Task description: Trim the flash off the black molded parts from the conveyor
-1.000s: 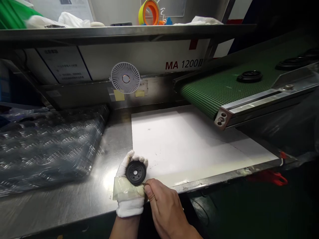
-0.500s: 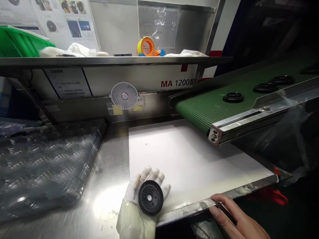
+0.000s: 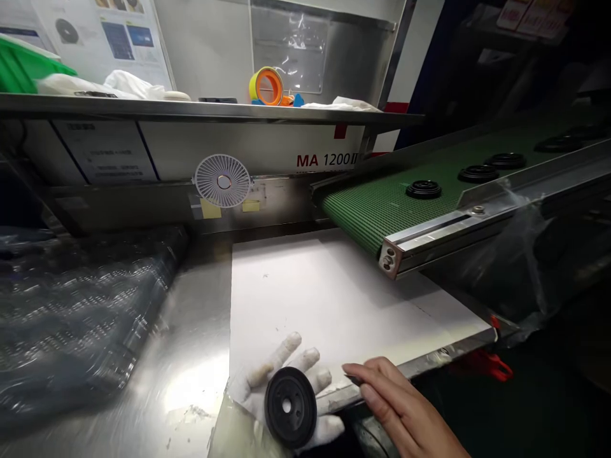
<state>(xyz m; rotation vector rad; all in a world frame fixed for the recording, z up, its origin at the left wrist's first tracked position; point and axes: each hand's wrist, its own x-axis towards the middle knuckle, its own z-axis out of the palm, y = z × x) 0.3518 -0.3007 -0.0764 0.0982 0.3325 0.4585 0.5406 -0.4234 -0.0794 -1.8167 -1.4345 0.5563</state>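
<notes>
On the upturned palm of my left hand [image 3: 262,374], in a white glove, rests a black rubber-rimmed disc [image 3: 298,426] with a hole at its centre. The gloved fingers are spread around and behind it. My bare right hand [image 3: 405,407] is closed in a pinch on a thin dark tool [image 3: 353,380], mostly hidden by the fingers. Its tip points left toward the disc, a short gap away. Both hands are at the front edge of the worktable, by a white sheet [image 3: 305,286].
A green conveyor belt [image 3: 363,207] carries several black discs [image 3: 423,189] at the right. Clear plastic trays [image 3: 81,305] are stacked at the left. A small fan [image 3: 223,181] sits below a metal shelf [image 3: 214,109] holding tape rolls [image 3: 267,86]. Red handles [image 3: 482,366] hang at the table's edge.
My right hand has moved left from the table edge, closer to the disc. My left hand has tilted and lowered a little, its fingers more spread. The view has shifted slightly right.
</notes>
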